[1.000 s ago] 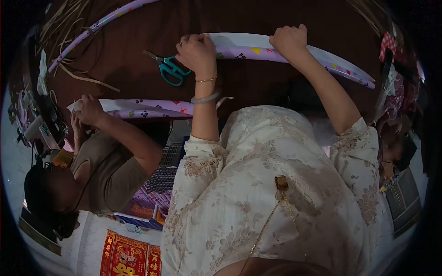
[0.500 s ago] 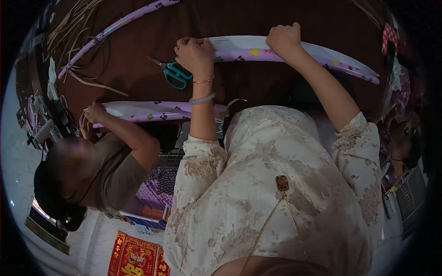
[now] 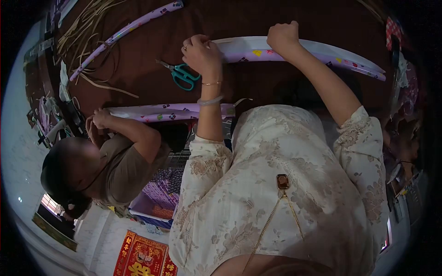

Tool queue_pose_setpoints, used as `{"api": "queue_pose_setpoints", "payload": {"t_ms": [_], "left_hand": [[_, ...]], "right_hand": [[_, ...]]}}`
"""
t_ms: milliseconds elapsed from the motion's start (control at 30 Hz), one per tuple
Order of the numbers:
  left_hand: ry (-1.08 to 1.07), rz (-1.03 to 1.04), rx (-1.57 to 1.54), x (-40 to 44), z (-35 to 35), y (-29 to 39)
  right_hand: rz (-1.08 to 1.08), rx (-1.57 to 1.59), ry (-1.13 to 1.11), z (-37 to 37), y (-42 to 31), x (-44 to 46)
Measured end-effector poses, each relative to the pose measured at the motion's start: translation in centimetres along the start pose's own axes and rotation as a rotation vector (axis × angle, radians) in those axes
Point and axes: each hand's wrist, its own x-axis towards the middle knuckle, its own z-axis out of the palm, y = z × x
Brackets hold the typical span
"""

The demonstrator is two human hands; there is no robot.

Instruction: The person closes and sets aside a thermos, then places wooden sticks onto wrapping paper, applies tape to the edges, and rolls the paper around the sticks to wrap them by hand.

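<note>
A long strip of purple patterned wrap with a white inner side lies across the dark brown cloth. My left hand, with a ring, a thin bracelet and a bangle at the wrist, is closed on the strip's left end. Further right, my right hand makes a fist on the white upper edge of the same strip. Teal-handled scissors lie just below and left of my left hand, their blades pointing left.
At the left a co-worker handles another purple wrapped strip. A rolled purple tube lies at the upper left over brown strips. Below the co-worker's arm stands a bin of purple pieces.
My left hand has shifted slightly right along the strip's left end, while my right hand stays on its edge. The whole view has also shifted a little.
</note>
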Motion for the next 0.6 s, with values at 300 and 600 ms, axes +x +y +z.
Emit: {"api": "queue_pose_setpoints", "payload": {"t_ms": [300, 600], "left_hand": [[-0.104, 0.110, -0.067, -1.0, 1.8, 3.0], [-0.170, -0.012, -0.027, 0.4, 0.6, -2.0]], "right_hand": [[-0.012, 0.027, 0.033, -0.2, -0.2, 0.3], [-0.005, 0.036, -0.021, -0.5, 0.0, -0.1]]}}
